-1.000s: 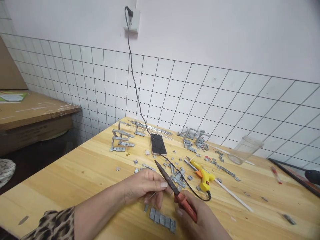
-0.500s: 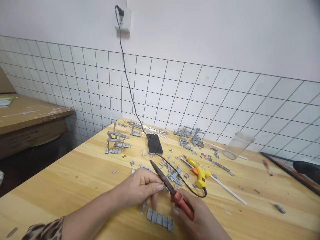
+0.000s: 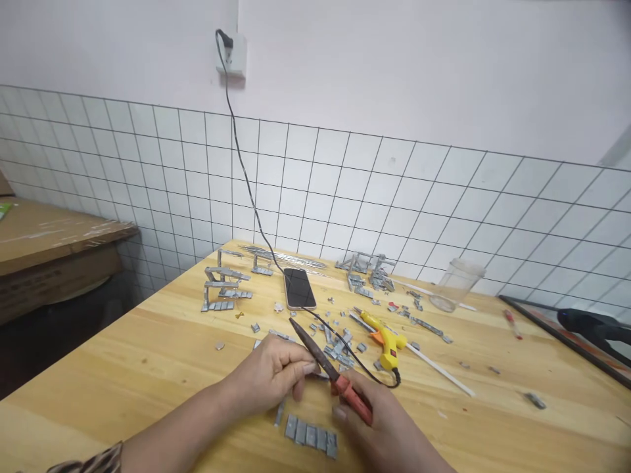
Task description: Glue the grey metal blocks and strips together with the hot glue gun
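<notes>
My right hand (image 3: 379,427) grips the red handles of the long-nose pliers (image 3: 325,364), their tip pointing toward the phone (image 3: 297,288). My left hand (image 3: 269,374) pinches a small metal piece at the pliers' jaws, just above the row of grey metal tiles (image 3: 310,435) on the bench (image 3: 148,355). The yellow glue gun (image 3: 384,338) lies right of the pliers.

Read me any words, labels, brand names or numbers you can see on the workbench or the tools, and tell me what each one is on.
None can be read.
Phone: screen dark, no text.
Yellow glue gun: any marking too small to tell.
Red-handled pliers in the right hand: no legible brand.
Clear plastic cup: no label visible.
Cardboard box at left: faint print, too blurred to read.
</notes>
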The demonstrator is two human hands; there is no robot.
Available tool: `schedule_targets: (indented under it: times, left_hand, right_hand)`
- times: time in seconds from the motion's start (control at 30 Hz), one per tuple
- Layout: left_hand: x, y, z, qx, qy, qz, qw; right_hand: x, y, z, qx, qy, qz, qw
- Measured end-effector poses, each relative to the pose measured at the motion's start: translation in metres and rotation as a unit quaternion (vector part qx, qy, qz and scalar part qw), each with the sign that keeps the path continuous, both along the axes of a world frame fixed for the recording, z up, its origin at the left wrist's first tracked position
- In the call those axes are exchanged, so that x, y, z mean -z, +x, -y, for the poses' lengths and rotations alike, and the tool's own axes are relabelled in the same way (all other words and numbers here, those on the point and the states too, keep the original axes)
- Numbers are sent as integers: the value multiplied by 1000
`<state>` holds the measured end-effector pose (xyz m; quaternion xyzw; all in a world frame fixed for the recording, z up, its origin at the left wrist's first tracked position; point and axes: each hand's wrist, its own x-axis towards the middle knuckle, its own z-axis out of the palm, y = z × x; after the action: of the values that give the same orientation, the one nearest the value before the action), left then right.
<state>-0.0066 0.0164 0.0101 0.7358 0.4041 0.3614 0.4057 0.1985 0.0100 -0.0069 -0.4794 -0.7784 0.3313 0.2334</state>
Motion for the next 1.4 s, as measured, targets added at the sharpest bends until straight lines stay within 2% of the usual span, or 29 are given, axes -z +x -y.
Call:
schedule_targets:
  times: [0.07, 0.1, 0.17, 0.27, 0.33, 0.4, 0.5, 0.57, 0.63, 0.73, 0.8, 0.83, 0.9, 0.97, 1.0, 1.07, 1.17, 1.23, 1.27, 1.4]
  left_hand:
    - [-3, 0, 2, -8, 68, -27, 997]
    - [-2, 1, 3, -12, 54, -24, 998]
    - [1, 6, 4, -20, -40, 9, 999]
    - [7, 13, 3, -13, -191, 61, 980]
    - [7, 12, 3, -2, -207, 68, 976]
    - [3, 7, 3, 0, -140, 42, 989]
    - [-4, 0, 4, -7, 39, -27, 999]
    - [-3, 0, 4, -15, 77, -41, 996]
    - [2, 4, 4, -23, 10, -20, 999]
    - [11, 13, 2, -20, -154, 23, 988]
    - [12, 14, 0, -19, -189, 34, 981]
    - [11, 13, 0, -20, -165, 28, 986]
    - [7, 9, -1, -24, -67, 0, 997]
    - [3, 4, -1, -23, 33, -27, 999]
    - [2, 3, 0, -23, 58, -35, 997]
    - [4, 5, 1, -29, 54, -31, 998]
    - [11, 12, 2, -31, -81, 28, 996]
    - [13, 15, 1, -34, -112, 43, 992]
    - [12, 14, 1, -35, -95, 31, 994]
    - [5, 7, 0, -38, 79, -31, 996]
  right_hand:
    - [-1, 0, 1, -13, -16, -19, 1000]
    - [-2, 0, 0, -11, -6, -12, 1000]
    - [-1, 1, -1, 13, 40, 30, 999]
    - [0, 3, -3, 53, 109, 94, 988]
    - [-1, 3, -3, 50, 111, 95, 988]
    - [-3, 1, -1, 30, 69, 65, 995]
    - [-6, 0, 3, 6, 6, 21, 1000]
    - [-5, 1, 3, 8, 21, 24, 999]
    - [-1, 3, 0, 20, 65, 59, 996]
    - [4, 4, -4, 48, 123, 124, 983]
    - [4, 4, -5, 48, 118, 119, 985]
    - [3, 3, -4, 43, 100, 104, 989]
    - [-2, 1, 0, 26, 51, 68, 996]
    - [-6, 0, 3, 11, 15, 45, 999]
    - [-8, -1, 3, 3, 8, 35, 999]
    - [-8, -1, 2, -3, 21, 27, 999]
    - [-3, 0, -4, 32, 83, 58, 994]
    - [0, 0, -8, 53, 112, 73, 990]
    - [0, 0, -8, 48, 110, 65, 991]
    - [-3, -1, -5, -4, 26, -18, 999]
